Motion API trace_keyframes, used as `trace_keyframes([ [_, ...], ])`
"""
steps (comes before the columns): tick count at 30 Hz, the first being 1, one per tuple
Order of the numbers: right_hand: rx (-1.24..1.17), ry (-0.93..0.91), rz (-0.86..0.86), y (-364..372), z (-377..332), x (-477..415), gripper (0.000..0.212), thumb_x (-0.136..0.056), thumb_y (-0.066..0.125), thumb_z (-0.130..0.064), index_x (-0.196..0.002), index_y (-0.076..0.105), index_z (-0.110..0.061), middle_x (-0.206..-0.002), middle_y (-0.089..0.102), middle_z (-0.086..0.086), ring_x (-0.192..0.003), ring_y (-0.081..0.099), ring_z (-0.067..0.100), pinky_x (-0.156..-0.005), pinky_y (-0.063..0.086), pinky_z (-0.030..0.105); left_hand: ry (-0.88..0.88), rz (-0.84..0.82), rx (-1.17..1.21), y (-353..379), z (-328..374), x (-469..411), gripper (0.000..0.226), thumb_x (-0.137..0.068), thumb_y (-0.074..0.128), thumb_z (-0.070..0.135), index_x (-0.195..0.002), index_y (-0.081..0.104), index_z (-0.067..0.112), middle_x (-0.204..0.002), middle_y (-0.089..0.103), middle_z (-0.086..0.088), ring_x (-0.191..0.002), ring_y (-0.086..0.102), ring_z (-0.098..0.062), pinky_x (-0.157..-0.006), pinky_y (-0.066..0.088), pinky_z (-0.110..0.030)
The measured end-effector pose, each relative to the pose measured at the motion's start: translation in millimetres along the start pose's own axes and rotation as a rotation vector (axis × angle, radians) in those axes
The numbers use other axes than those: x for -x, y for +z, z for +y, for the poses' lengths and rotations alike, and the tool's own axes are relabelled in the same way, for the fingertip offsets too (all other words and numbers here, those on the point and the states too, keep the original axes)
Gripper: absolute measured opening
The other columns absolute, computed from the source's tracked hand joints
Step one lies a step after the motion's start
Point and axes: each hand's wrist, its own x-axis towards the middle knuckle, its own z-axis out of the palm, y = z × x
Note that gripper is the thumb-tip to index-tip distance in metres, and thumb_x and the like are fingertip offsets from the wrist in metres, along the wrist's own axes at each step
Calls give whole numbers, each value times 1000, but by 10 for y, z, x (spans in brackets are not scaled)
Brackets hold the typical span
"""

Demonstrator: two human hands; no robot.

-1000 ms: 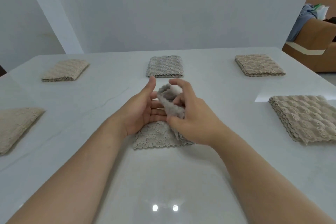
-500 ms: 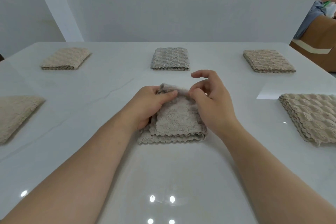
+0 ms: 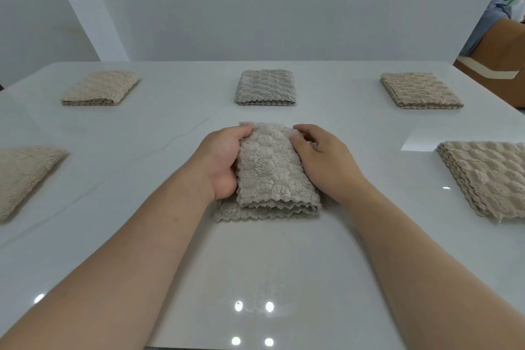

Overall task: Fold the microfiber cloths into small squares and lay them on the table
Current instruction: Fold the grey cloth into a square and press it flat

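A beige-grey microfiber cloth [image 3: 270, 176] lies folded in the middle of the white table [image 3: 255, 264], its stacked wavy edges facing me. My left hand [image 3: 220, 159] grips the cloth's left edge, fingertips tucked into the fold. On the other side my right hand [image 3: 324, 159] holds the right edge, thumb on the top layer and fingers curled at the far corner. The cloth's right side is hidden under that hand.
Five folded cloths lie around: far left [image 3: 100, 88], far middle [image 3: 267, 87], far right [image 3: 419, 90], right [image 3: 488, 176] and left [image 3: 22, 176]. A brown sofa [image 3: 500, 51] with clothes stands beyond the table's right corner. A wall rises behind.
The raised half of the cloth has been brought down onto the lower half. Both hands have settled at the folded cloth's sides.
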Motion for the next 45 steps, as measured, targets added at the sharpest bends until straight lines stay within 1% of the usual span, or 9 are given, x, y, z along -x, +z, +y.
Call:
trace_keyframes([
  [8, -8, -7, -27, -14, 9, 9, 40, -105, 43, -41, -139, 59, -27, -140, 61, -10, -129, 53, 12, -112, 37, 34, 107, 136, -202, -124, 34, 18, 35, -104, 51, 39, -109, 70, 10, -101, 77, -12, -91, 75, -30, -78, 60, -41],
  [12, 83, -43, -27, 48, 63, -22, 38, -104, 42, -42, -132, 63, -28, -129, 68, -6, -123, 57, 21, -107, 42, 45, 139, 81, -544, -256, 19, -18, 82, -60, 70, 83, -122, 65, 29, -122, 71, 1, -116, 66, -26, -101, 50, -52],
  [16, 164, -63, -18, 92, 89, -39, 40, -102, 40, -47, -129, 63, -28, -123, 69, -3, -119, 58, 25, -103, 44, 48, 387, 235, -949, -246, -23, -50, 41, -90, 64, 52, -116, 66, 19, -111, 70, -1, -105, 65, -23, -95, 53, -40],
  [19, 204, -76, -19, 111, 98, -41, 48, -99, 36, -54, -131, 62, -29, -125, 67, -3, -121, 56, 25, -104, 43, 49, 441, 340, -1117, -238, -47, -86, 41, -98, 55, 47, -114, 61, 9, -109, 66, -7, -102, 60, -28, -81, 46, -35],
  [30, 240, -89, -33, 94, 115, -27, 41, -101, 44, -51, -132, 59, -29, -130, 63, -1, -127, 51, 24, -109, 38, 48, 357, 398, -1203, -275, -17, -96, 29, -97, 50, 30, -84, 60, 6, -82, 61, -9, -85, 58, -31, -63, 37, -33],
  [34, 216, -78, -39, 82, 101, -20, 38, -99, 47, -52, -127, 60, -29, -125, 64, -2, -124, 52, 24, -107, 39, 48, 396, 458, -1310, -335, -13, -50, 31, -87, 58, 43, -110, 57, 23, -104, 60, 2, -98, 59, -25, -81, 48, -35],
  [38, 160, -82, -43, 50, 71, -1, 30, -96, 54, -50, -120, 58, -31, -118, 63, -6, -119, 53, 22, -106, 40, 47, 407, 276, -1269, -389, 35, -121, 48, -73, 54, 49, -116, 69, 33, -117, 66, -3, -108, 63, -25, -93, 52, -38],
  [41, 101, -89, -77, -10, 25, 27, 19, -92, 60, -42, -108, 56, -34, -109, 63, -10, -110, 55, 20, -102, 42, 47, 425, 241, -1266, -363, 29, -146, 23, -77, 55, 43, -92, 66, 30, -104, 66, -3, -102, 61, -27, -83, 50, -36],
  [45, -51, -96, -136, -114, -45, 57, 16, -88, 63, -26, -102, 57, -33, -99, 66, -7, -93, 60, 18, -91, 49, 41, 451, 139, -1026, -335, 62, -108, 7, -90, 64, 18, -94, 61, 24, -92, 67, 2, -87, 61, -19, -70, 46, -33],
])
